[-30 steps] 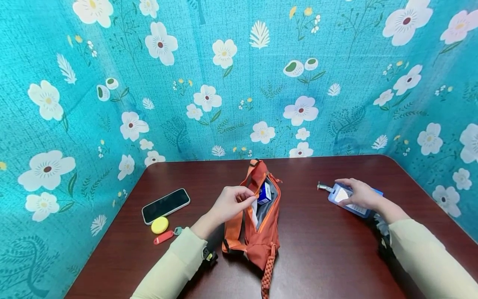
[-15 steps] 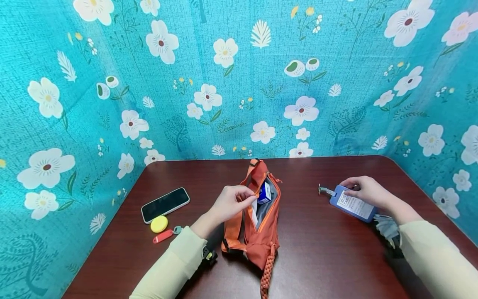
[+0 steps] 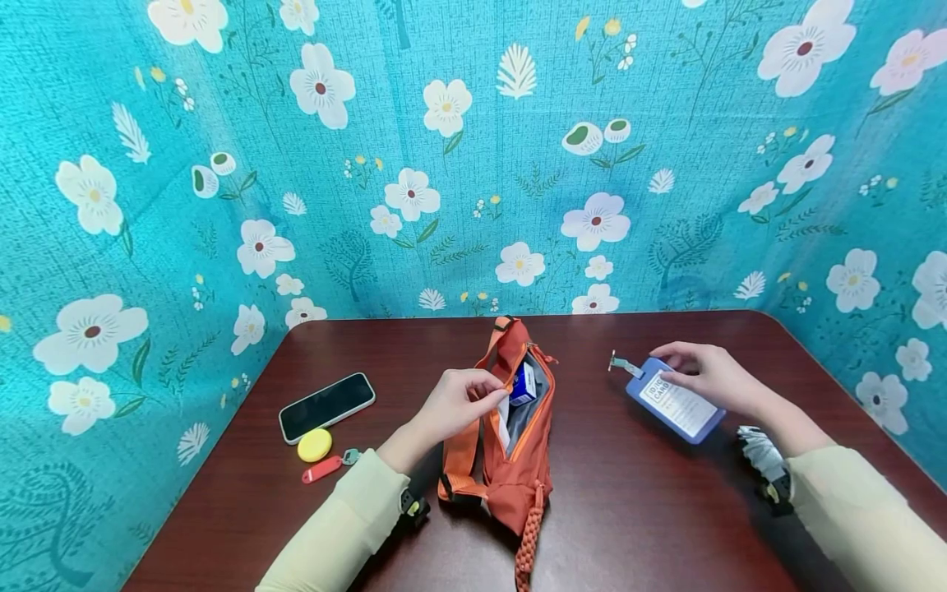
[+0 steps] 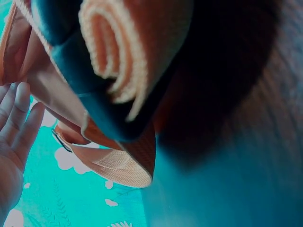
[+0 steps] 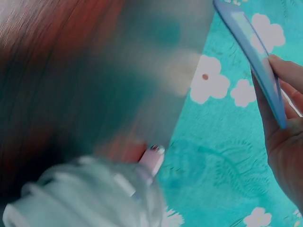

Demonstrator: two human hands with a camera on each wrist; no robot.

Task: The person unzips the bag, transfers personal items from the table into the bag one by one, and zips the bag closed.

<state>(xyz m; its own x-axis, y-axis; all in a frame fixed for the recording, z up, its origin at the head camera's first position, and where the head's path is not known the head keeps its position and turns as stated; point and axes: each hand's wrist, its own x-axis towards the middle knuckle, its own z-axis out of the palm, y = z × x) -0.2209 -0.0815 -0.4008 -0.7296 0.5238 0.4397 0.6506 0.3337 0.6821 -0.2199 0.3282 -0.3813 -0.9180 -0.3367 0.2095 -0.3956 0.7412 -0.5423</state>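
An orange-red sling bag (image 3: 521, 493) lies unzipped on the table, its grey lining showing. My left hand (image 3: 453, 403) pinches the left edge of its opening between thumb and fingers. Inside sit a small blue-and-white box (image 3: 524, 385) and something white (image 3: 505, 421). To the right, my right hand (image 3: 713, 380) grips a blue ID card holder (image 3: 675, 404) by its upper edge, with a strap clip (image 3: 624, 363) hanging off its left end. In the right wrist view the card holder (image 5: 255, 61) is tilted between thumb and fingers. The left wrist view shows mostly the bag's rolled strap (image 4: 118, 52).
A phone (image 3: 328, 408), a round yellow case (image 3: 314, 445) and a key with a red tag (image 3: 322, 469) lie on the left. A pale coiled bundle (image 3: 762, 452) rests beside my right wrist. A floral curtain (image 3: 473, 164) rises behind the table.
My right hand has picked up the ID card holder and carried it a little leftward. The left hand stays on the bag's edge.
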